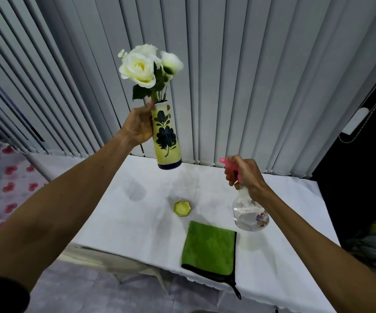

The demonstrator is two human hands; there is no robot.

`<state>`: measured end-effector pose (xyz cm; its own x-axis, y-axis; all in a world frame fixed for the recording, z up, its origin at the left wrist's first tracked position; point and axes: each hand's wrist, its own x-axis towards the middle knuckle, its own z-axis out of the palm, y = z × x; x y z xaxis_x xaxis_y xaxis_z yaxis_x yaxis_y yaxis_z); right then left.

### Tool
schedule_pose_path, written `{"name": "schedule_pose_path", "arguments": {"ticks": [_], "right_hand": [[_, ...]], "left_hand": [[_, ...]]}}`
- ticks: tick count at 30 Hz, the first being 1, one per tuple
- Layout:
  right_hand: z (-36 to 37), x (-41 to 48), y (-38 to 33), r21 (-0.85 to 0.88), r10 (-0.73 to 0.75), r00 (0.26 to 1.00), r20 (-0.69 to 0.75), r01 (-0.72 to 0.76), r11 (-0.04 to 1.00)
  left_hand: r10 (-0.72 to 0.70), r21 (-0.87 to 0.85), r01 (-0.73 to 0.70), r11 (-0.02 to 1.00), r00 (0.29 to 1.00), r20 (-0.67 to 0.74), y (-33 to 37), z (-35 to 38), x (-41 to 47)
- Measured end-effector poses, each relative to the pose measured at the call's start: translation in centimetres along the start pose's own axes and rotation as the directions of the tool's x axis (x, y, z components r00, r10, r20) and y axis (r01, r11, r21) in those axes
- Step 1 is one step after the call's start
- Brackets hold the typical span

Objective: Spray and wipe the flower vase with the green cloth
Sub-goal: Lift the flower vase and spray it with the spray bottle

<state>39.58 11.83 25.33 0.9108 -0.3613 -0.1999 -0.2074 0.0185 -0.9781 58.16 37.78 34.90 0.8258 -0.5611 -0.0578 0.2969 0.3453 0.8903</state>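
Note:
My left hand (pixel 138 125) grips a tall cream vase (pixel 166 141) with dark blue painted flowers near its rim and holds it up above the table, upright. White artificial roses (pixel 145 65) stand in it. My right hand (pixel 244 175) is closed around the pink trigger head of a clear spray bottle (pixel 249 212), held above the table's right side with the nozzle pointing left towards the vase. The green cloth (pixel 209 248) with a black edge lies folded flat near the table's front edge, below the bottle.
A white-covered table (pixel 137 222) carries a small yellow-green octagonal dish (pixel 182 208) at its middle. Grey vertical blinds (pixel 250 75) hang right behind the table. A floor with red flower prints lies to the left, a dark area to the right.

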Motion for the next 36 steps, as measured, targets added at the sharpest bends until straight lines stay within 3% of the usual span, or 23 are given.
{"name": "schedule_pose_path", "arguments": {"ticks": [7,11,18,25,36], "right_hand": [[-0.4,0.4,-4.1,0.13,-0.066,0.998,0.003,0.065,0.989],[-0.1,1.0,-7.6,0.112,-0.127,0.992,-0.013,0.128,0.985],[0.4,1.6,-10.8,0.143,-0.151,0.988,0.023,0.146,0.979],[-0.4,2.4,-9.3,0.1,-0.136,0.99,-0.04,0.139,0.985],[-2.4,1.6,-5.5,0.049,-0.074,0.996,0.038,0.072,0.996]], "left_hand": [[-0.024,0.001,0.024,1.0,0.996,0.085,-0.3,0.8,-0.3],[-0.031,-0.035,0.037,0.999,0.988,0.152,-0.5,1.0,-0.3],[-0.03,-0.021,0.032,0.999,0.992,0.125,-0.3,0.9,-0.1],[-0.034,-0.043,0.042,0.998,0.985,0.17,-0.2,0.6,-0.2],[-0.061,-0.034,0.071,0.997,0.968,0.244,-0.1,0.6,0.2]]}}
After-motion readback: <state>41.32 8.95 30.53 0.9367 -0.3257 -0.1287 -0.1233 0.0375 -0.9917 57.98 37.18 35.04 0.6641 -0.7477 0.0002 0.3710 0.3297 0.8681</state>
